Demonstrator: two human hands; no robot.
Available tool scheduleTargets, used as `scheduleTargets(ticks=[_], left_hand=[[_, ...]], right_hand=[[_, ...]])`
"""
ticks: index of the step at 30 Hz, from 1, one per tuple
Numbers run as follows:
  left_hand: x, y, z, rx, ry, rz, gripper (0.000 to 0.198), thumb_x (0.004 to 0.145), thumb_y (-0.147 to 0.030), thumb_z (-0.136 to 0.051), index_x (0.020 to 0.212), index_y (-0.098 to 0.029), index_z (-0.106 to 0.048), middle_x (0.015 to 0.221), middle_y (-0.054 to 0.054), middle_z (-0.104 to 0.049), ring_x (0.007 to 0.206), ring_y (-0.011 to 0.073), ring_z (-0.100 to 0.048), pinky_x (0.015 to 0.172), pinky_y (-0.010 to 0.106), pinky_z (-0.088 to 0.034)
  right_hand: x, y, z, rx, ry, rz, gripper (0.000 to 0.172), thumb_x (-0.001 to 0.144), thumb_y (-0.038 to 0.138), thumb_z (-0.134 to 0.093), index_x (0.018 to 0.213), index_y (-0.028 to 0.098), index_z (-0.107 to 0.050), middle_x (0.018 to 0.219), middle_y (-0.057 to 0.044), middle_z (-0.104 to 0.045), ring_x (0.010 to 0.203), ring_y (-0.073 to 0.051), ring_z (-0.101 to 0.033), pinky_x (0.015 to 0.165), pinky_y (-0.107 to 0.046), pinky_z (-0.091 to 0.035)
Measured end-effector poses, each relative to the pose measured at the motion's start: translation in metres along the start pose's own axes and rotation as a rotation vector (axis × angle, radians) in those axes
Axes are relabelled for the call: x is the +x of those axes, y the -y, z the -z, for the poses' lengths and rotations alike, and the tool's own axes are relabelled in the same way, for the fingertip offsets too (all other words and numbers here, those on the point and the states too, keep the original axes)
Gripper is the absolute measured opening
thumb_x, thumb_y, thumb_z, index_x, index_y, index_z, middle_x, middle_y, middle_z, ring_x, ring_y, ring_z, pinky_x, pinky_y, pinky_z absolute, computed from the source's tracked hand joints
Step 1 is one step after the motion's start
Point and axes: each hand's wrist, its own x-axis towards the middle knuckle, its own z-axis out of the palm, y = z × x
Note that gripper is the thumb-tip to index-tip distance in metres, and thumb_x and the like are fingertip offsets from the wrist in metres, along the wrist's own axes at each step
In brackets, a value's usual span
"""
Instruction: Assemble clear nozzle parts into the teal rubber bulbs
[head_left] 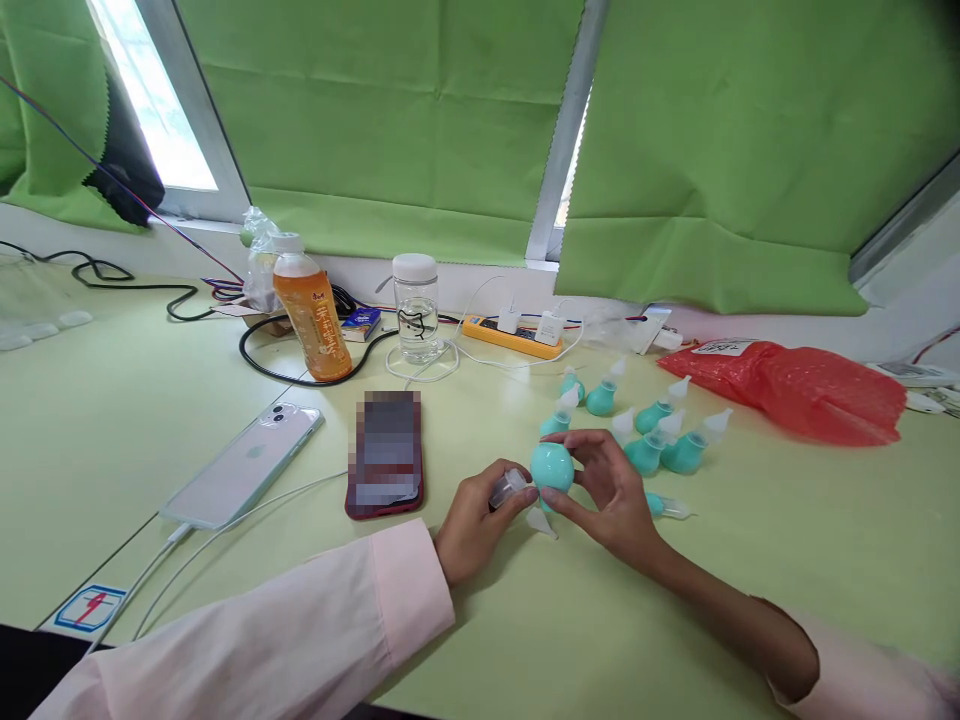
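My right hand (611, 495) is closed around a teal rubber bulb (552, 466), holding it just above the pale green table (150, 430). My left hand (474, 520) pinches a small clear tip (507, 488) right against the bulb's left side. Another clear tip (541, 521) lies on the table under my hands. Several teal bulbs with clear tips (660, 440) lie in a loose group just behind my right hand, and one more (664, 507) lies to its right.
A red-cased phone (386, 453) and a pale phone on a cable (244, 463) lie to the left. An orange drink bottle (313, 310), a glass jar (417, 308), an orange power strip (512, 336) and cables stand at the back. A red plastic bag (795, 385) lies far right.
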Motion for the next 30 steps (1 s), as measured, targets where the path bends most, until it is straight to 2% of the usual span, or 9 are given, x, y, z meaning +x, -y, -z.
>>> scheduleTargets(ticks=[4,7,10,13,16,20,30], left_hand=[[-0.002,0.001,0.001,-0.073,0.05,0.067,0.031,0.078,-0.04,-0.04,0.066,-0.014,-0.051,0.052,-0.004,-0.036,0.049,0.0074,-0.032,0.046,0.019,-0.026],[-0.001,0.003,0.001,-0.165,0.014,0.171,0.042,0.081,-0.045,-0.029,0.056,-0.014,-0.045,0.044,-0.005,-0.029,0.041,0.0068,-0.027,0.04,0.02,-0.022],[0.002,0.004,-0.002,-0.186,-0.076,0.233,0.047,0.08,-0.05,-0.023,0.054,-0.016,-0.042,0.04,-0.005,-0.031,0.037,0.0072,-0.029,0.037,0.021,-0.022],[0.003,0.005,-0.003,-0.181,-0.124,0.224,0.046,0.08,-0.053,-0.024,0.055,-0.017,-0.039,0.04,-0.005,-0.034,0.036,0.0072,-0.031,0.037,0.021,-0.024],[0.004,0.006,-0.004,-0.201,-0.141,0.195,0.042,0.079,-0.053,-0.026,0.058,-0.018,-0.035,0.04,-0.007,-0.031,0.035,0.0068,-0.03,0.036,0.02,-0.024],[0.004,0.009,-0.004,-0.219,-0.134,0.178,0.04,0.08,-0.052,-0.026,0.057,-0.019,-0.032,0.04,-0.008,-0.027,0.034,0.0065,-0.028,0.036,0.02,-0.024],[0.006,0.008,-0.004,-0.138,-0.163,0.137,0.034,0.083,-0.04,-0.025,0.057,-0.019,-0.03,0.044,-0.007,-0.026,0.041,0.0077,-0.028,0.042,0.021,-0.025]], right_hand=[[-0.001,0.006,0.001,0.066,-0.016,0.018,0.049,0.066,0.02,-0.061,0.105,0.028,-0.031,0.096,-0.004,-0.044,0.075,-0.014,-0.051,0.056,-0.025,-0.048],[-0.004,0.008,-0.001,-0.055,0.019,0.064,0.031,0.067,0.02,-0.059,0.094,0.023,-0.044,0.091,-0.005,-0.04,0.076,-0.015,-0.049,0.055,-0.025,-0.047],[-0.008,0.009,-0.004,-0.165,0.048,0.103,0.022,0.067,0.02,-0.058,0.084,0.021,-0.044,0.093,-0.007,-0.042,0.078,-0.017,-0.05,0.058,-0.028,-0.047],[-0.011,0.01,-0.006,-0.242,0.141,0.082,0.022,0.07,0.017,-0.053,0.086,0.022,-0.038,0.092,-0.007,-0.049,0.078,-0.017,-0.052,0.061,-0.028,-0.047],[-0.013,0.011,-0.007,-0.317,0.214,0.177,0.023,0.071,0.014,-0.05,0.088,0.023,-0.038,0.088,-0.005,-0.052,0.08,-0.017,-0.052,0.066,-0.031,-0.045],[-0.015,0.01,-0.009,-0.358,0.222,0.307,0.025,0.069,0.012,-0.052,0.085,0.023,-0.037,0.087,-0.005,-0.05,0.082,-0.018,-0.052,0.065,-0.031,-0.044],[-0.016,0.007,-0.015,-0.455,0.264,0.364,0.024,0.067,0.012,-0.052,0.077,0.023,-0.033,0.081,-0.004,-0.044,0.073,-0.016,-0.05,0.06,-0.03,-0.043]])
